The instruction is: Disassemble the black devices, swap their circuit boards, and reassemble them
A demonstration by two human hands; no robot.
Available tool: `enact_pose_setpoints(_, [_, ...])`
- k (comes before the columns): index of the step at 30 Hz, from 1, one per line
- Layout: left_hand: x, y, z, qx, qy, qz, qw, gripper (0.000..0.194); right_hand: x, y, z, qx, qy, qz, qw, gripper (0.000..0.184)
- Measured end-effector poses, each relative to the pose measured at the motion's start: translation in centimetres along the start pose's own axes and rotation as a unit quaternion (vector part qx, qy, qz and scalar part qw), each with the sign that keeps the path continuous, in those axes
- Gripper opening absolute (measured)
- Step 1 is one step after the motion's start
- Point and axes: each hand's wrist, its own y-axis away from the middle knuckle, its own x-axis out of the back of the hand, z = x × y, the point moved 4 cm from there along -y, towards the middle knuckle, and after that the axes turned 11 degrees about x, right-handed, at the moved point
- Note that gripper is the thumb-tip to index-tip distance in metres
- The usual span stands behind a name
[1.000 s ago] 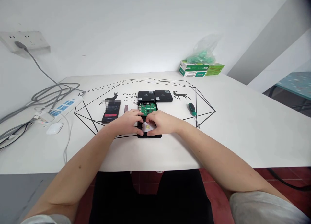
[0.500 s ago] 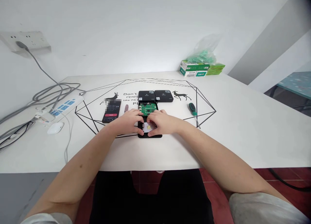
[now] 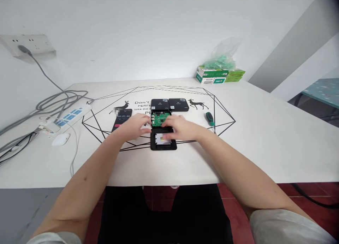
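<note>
A black case half [image 3: 163, 148] lies on the table in front of me, with a white plate [image 3: 159, 140] set inside it that bears a yellowish patch. Directly behind it, a green circuit board [image 3: 158, 120] sits in another black case part. My left hand [image 3: 135, 126] hovers at the left side of both, thumb and fingers apart, holding nothing. Over the right edges of the board and the case half, my right hand [image 3: 181, 126] has its fingers bent and spread, its thumb blurred above the white plate. Whether its fingertips touch the board, I cannot tell.
Two closed black boxes [image 3: 179, 104] stand behind the board. A phone [image 3: 124, 117] lies left, partly behind my left hand. On the right is a green-and-black screwdriver [image 3: 210, 119]. A power strip [image 3: 70, 118], cables and a white earbud case [image 3: 60, 139] are far left; green cartons [image 3: 212, 73] stand at the back.
Both hands have come off the white plate and moved apart, the left one to the left, the right one slightly to the right. More of the case half and plate shows.
</note>
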Motion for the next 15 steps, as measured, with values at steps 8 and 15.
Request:
enact_pose_setpoints(8, [-0.3, -0.8, -2.2, 0.137, -0.109, 0.066, 0.982, 0.02, 5.8, 6.6, 11.0, -0.481, 0.129, 0.108, 0.86, 0.062])
enact_pose_setpoints(15, [-1.2, -0.8, -1.4, 0.121, -0.139, 0.048, 0.982, 0.021, 5.6, 9.1, 14.4, -0.521, 0.061, 0.018, 0.851, 0.026])
